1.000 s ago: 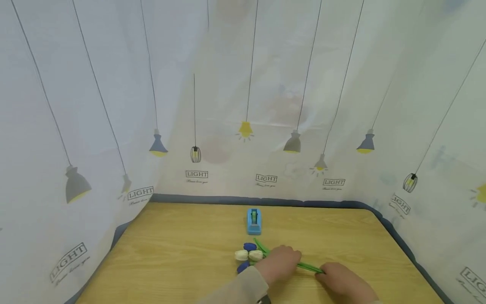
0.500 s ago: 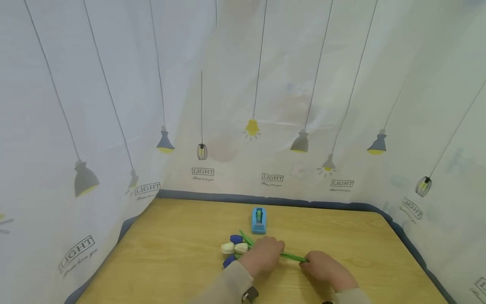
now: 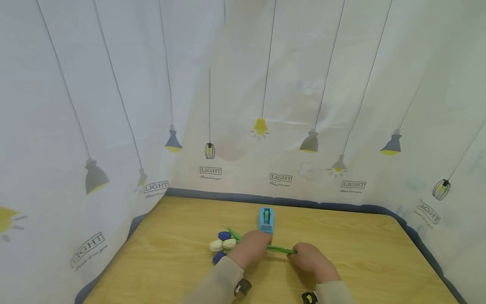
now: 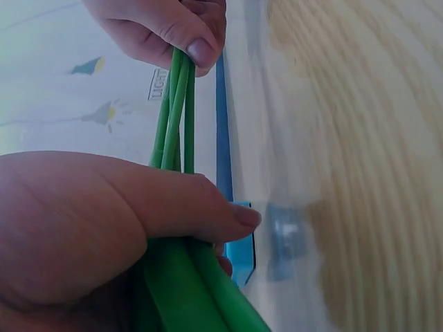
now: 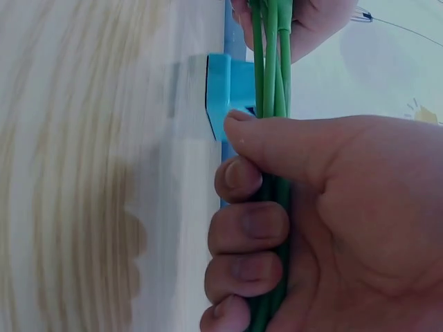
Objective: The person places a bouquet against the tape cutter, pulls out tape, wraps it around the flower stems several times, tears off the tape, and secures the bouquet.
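A bunch of artificial tulips with blue and white heads lies sideways in both hands, its heads to the left. My left hand grips the green stems just below the heads, thumb across the top, as the left wrist view shows. Farther right, my right hand curls its fingers round the lower stems. A short stretch of bare stem runs between the two hands. Just beyond the left hand stands a blue tape dispenser with a green roll in it.
The wooden table has a dark blue edging along its back and sides. A pale curtain printed with hanging lamps encloses it at the back and on both sides.
In the head view, both hands and the tulips have shifted left and slightly farther from me. The dispenser appears farther right as the view turns. Both grips stay on the stems.
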`<state>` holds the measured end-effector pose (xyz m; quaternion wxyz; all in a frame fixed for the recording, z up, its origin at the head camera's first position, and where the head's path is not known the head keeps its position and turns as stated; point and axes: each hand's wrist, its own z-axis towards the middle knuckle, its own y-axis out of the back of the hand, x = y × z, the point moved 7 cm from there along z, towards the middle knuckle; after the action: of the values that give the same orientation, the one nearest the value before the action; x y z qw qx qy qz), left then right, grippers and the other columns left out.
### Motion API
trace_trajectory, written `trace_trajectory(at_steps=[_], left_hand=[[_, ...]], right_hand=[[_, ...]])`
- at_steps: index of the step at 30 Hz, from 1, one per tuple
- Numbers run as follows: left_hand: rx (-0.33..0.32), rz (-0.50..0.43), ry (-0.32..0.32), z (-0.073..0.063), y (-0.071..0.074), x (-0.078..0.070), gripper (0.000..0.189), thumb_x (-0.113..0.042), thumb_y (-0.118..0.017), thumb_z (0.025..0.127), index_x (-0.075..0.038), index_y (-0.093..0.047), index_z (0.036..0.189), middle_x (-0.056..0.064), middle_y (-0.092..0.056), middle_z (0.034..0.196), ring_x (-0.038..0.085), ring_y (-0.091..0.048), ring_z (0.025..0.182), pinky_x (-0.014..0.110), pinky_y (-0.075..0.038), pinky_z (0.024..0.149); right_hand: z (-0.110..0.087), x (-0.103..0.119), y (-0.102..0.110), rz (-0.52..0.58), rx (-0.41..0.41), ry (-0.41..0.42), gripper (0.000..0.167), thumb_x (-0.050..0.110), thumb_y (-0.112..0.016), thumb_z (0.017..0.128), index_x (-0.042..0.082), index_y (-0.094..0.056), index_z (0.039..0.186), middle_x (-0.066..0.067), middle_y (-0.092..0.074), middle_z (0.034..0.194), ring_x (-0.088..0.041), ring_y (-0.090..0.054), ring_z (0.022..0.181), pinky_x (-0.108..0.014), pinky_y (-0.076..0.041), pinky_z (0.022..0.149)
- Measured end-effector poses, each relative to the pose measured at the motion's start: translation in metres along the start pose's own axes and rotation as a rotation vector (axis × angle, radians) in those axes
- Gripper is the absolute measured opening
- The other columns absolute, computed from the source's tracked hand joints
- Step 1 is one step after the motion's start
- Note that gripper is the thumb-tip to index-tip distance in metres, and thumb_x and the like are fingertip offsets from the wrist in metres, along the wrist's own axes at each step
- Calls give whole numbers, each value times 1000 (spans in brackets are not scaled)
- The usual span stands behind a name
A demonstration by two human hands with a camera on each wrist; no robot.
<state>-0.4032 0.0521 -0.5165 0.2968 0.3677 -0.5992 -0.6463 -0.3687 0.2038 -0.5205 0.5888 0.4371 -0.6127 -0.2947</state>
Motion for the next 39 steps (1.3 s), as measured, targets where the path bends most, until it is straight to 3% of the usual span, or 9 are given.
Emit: trace_trajectory(at_steps=[9,14,20,25,31,39], left_hand=[[9,-88,66,-2,-1,36,21,-5,-69,101,-19,-75,116,-5,-76,109,14,-70,101,30,-60,90],[3,-113,62,2,-5,42,21,-6,-72,99,-19,-76,115,-5,-77,109,13,-71,101,30,-60,90],[-45,-79,98,5,-9,52,23,-4,-75,96,-20,-75,112,-5,-76,105,15,-70,97,31,-60,86],[-77,-31,100,7,-8,55,18,-10,-79,95,-19,-77,110,-4,-77,104,16,-70,94,32,-61,80],[-109,-54,77,8,-10,55,20,-27,-88,89,-20,-76,103,-6,-74,97,15,-65,89,33,-56,78],[-96,-81,52,8,-11,54,30,-41,-88,87,-18,-76,101,-6,-74,93,12,-65,83,28,-56,74]], right_hand=[[24,14,-12,61,-32,25,21,21,-70,101,11,-62,84,-2,-54,72,-18,-49,66,-32,-40,63],[29,9,-18,82,-58,32,20,20,-69,102,11,-62,86,-2,-53,72,-18,-48,67,-32,-40,64],[36,13,-22,92,-89,90,13,17,-68,102,12,-64,91,0,-57,76,-17,-50,71,-34,-44,68],[39,13,-24,86,-99,90,11,17,-71,101,12,-66,92,1,-60,78,-17,-51,72,-36,-46,69],[39,10,-24,67,-121,94,10,16,-75,99,11,-68,93,2,-64,81,-15,-52,73,-36,-49,69],[42,5,-20,-2,-157,89,9,15,-82,93,12,-74,93,3,-71,86,-13,-60,77,-41,-56,72]])
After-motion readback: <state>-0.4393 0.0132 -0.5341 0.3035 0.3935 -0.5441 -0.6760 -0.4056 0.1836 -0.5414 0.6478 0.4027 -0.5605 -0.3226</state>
